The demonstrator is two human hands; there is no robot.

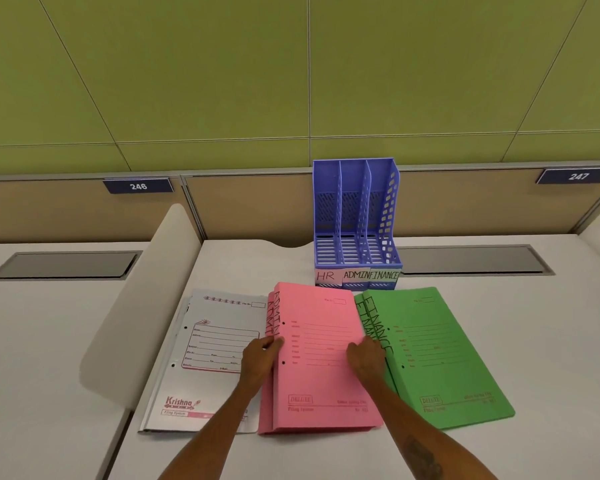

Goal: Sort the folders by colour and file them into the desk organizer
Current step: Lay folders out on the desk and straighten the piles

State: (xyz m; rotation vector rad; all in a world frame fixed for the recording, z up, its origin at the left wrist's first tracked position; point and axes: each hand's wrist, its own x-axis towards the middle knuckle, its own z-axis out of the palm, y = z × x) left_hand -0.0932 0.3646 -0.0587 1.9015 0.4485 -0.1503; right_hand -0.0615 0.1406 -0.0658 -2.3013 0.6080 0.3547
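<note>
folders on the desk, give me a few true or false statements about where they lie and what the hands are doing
1. The pink folders lie between the white folders and the green folders. True.
2. The blue organizer already holds a folder. False: all three slots are empty.
3. Both hands are on the pink stack. True: left hand at its left edge, right hand at its right.
4. The organizer's middle label reads HR. False: it reads ADMIN.

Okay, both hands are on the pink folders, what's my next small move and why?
Probably close both hands on the pink folders and lift them toward the ADMIN slot: left hand and right hand sit at their edges, they're marked ADMIN, and the organizer is empty.
</note>
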